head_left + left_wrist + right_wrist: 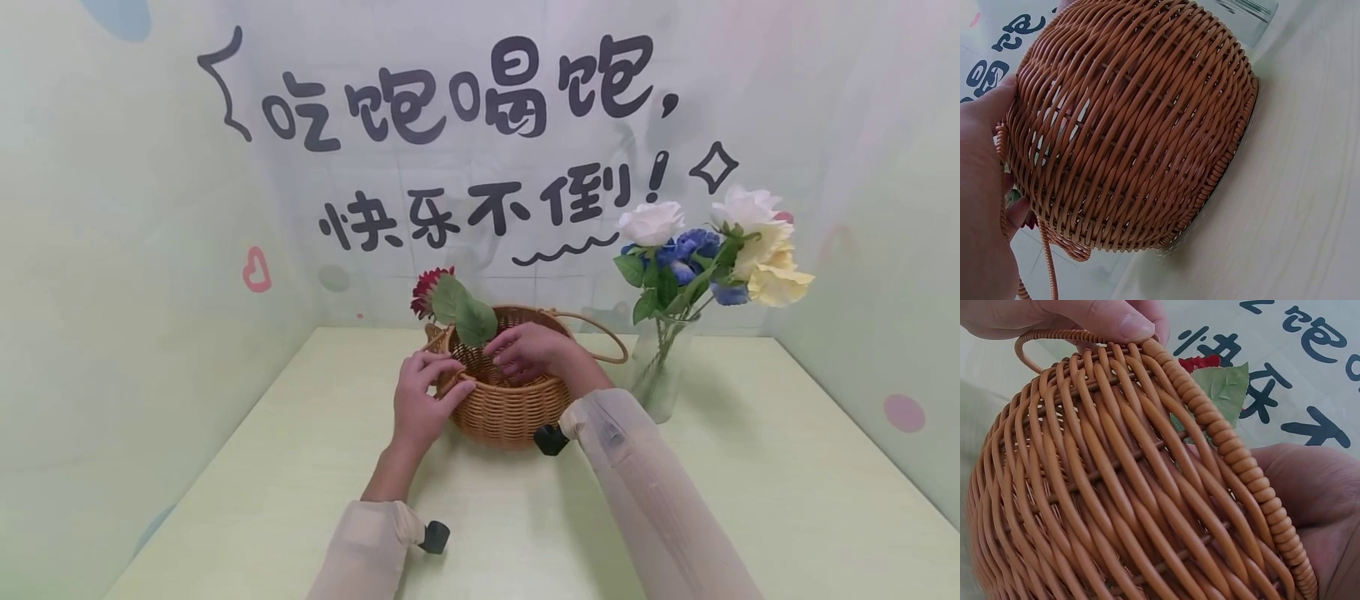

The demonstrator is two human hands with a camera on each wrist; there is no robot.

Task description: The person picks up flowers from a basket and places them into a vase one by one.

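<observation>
A brown wicker basket (512, 417) stands on the table in front of me. My left hand (422, 400) grips its left rim, the thumb on the near side; in the right wrist view that thumb (1137, 328) presses on the rim beside the handle (1054, 334). Over the far left rim leans a red flower (429, 292) with big green leaves (465, 310). My right hand (534, 350) reaches into the basket with bent fingers, fingertips right below the leaves. The flower's stem is hidden, and I cannot tell whether those fingers hold it.
Right of the basket stands a clear glass vase (660, 383) with white, blue and yellow flowers (712, 246). The basket's other handle (611, 337) sticks out toward it. A printed backdrop (450, 50) closes off the table's (300, 467) back and sides.
</observation>
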